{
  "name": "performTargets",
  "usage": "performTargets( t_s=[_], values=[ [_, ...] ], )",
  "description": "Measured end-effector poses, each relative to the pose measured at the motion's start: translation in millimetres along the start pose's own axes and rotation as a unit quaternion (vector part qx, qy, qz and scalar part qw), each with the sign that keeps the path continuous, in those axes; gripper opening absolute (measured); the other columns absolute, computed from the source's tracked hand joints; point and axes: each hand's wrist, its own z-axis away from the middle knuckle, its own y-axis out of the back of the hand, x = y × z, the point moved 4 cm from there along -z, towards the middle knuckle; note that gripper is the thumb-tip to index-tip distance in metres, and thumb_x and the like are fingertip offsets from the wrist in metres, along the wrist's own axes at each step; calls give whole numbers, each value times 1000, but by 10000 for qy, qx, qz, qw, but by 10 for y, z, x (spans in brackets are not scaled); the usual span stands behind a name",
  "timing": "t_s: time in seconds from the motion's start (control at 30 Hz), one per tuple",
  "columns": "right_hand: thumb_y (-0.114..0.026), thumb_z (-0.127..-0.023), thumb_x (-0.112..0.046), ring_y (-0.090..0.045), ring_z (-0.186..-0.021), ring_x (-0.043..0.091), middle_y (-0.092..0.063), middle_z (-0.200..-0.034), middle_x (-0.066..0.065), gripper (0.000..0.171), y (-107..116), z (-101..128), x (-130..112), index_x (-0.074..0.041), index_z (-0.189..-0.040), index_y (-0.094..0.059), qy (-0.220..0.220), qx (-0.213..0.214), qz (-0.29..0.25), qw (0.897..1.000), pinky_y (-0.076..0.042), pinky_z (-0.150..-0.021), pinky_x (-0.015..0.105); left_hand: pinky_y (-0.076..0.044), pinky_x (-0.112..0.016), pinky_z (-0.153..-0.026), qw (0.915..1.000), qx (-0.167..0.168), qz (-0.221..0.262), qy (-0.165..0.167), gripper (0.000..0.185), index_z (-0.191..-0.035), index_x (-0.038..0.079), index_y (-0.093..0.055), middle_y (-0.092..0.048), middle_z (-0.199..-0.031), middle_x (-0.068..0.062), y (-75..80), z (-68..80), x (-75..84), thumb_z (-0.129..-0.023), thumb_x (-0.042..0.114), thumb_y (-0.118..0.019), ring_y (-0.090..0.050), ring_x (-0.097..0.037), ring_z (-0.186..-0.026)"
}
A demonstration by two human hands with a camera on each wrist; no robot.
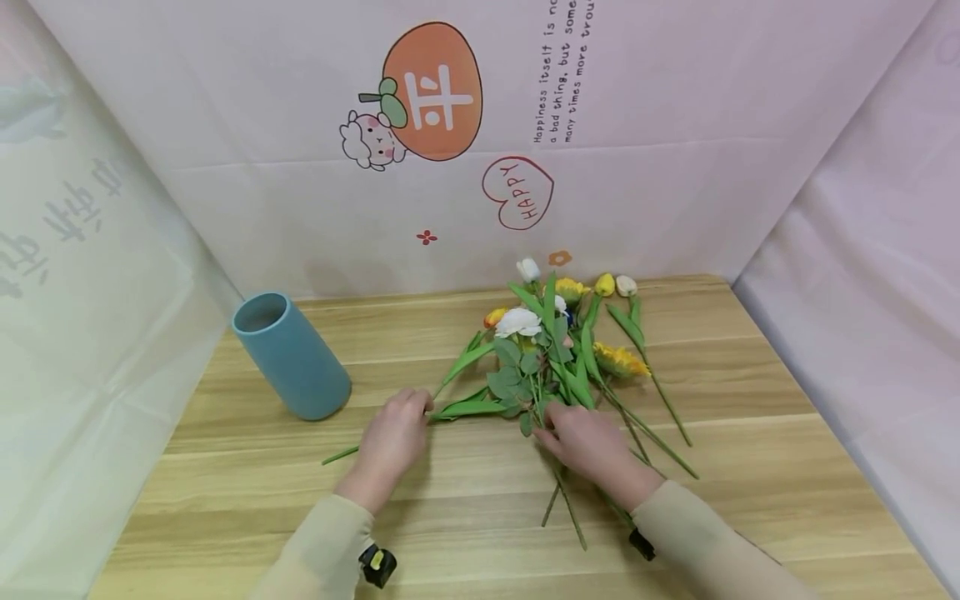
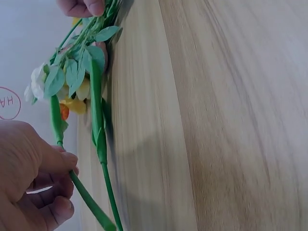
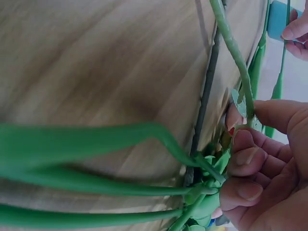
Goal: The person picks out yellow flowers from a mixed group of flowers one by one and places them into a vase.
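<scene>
In the head view my left hand (image 1: 393, 442) pinches a thin green flower stem (image 2: 89, 197) between thumb and fingers. Its long leaf points toward an orange-yellow tulip (image 1: 495, 317) at the pile's left side. A second leafy green stem (image 2: 109, 187) lies close beside it on the table. My right hand (image 1: 596, 446) is at the lower part of the flower pile, with a green stem (image 3: 234, 50) pinched between thumb and forefinger. Grey-green leaves (image 1: 510, 379) and a white bloom (image 1: 518, 322) lie just above that hand. Other stems cross beneath its fingers.
A blue vase (image 1: 296, 358) stands on the left of the wooden table (image 1: 465, 500). Yellow sunflowers (image 1: 621, 360), a yellow tulip (image 1: 604, 285) and white tulips (image 1: 528, 269) spread across the pile. A printed cloth (image 1: 300, 208) hangs behind the table's back edge.
</scene>
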Motion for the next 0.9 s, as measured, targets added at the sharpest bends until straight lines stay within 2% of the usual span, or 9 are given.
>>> performTargets(
  t_s=[0.2,0.33,0.57,0.73,0.9],
  values=[
    [-71,-96,-24,-42,-46,10,-50,-59,-6,23,-38,-5,8,-16,-81,-57,-282,-100,-147,9994,-34,-43,27,-60,-47,-71,9996,-120,-104,254,29,-115,3,-70,-70,-106,-12,27,8,-70,-88,-7,-66,-71,-34,-86],
    [-71,-97,-21,-43,-46,11,-51,-60,-4,20,-37,-1,23,-14,-82,-58,-445,-112,-387,9982,-34,-44,27,-59,-47,-68,9991,-180,-254,298,25,-112,2,-73,-68,-99,-10,36,8,-108,-89,-5,-67,-70,-33,-79],
    [-68,-97,-16,-42,-46,10,-49,-58,-3,17,-27,-5,52,-12,-84,-58,-602,-110,-902,9940,-34,-44,26,-58,-44,-64,9987,-197,-232,416,16,-106,4,-76,-65,-93,-5,47,21,-148,-91,1,-72,-68,-28,-72],
    [-66,-96,-10,-43,-48,10,-50,-59,-2,14,14,0,65,-9,-85,-59,-578,159,-1161,9914,-36,-44,25,-57,-42,-61,9985,-172,-112,500,13,-101,4,-75,-63,-90,-4,40,37,-198,-89,0,-70,-66,-25,-70],
    [-66,-96,-7,-42,-49,7,-52,-62,-3,11,140,34,57,-6,-86,-60,-355,549,-1229,9903,-36,-44,23,-56,-43,-62,9974,-248,-73,671,10,-98,4,-73,-65,-94,-6,45,48,-260,-89,2,-70,-66,-25,-71]
  ],
)
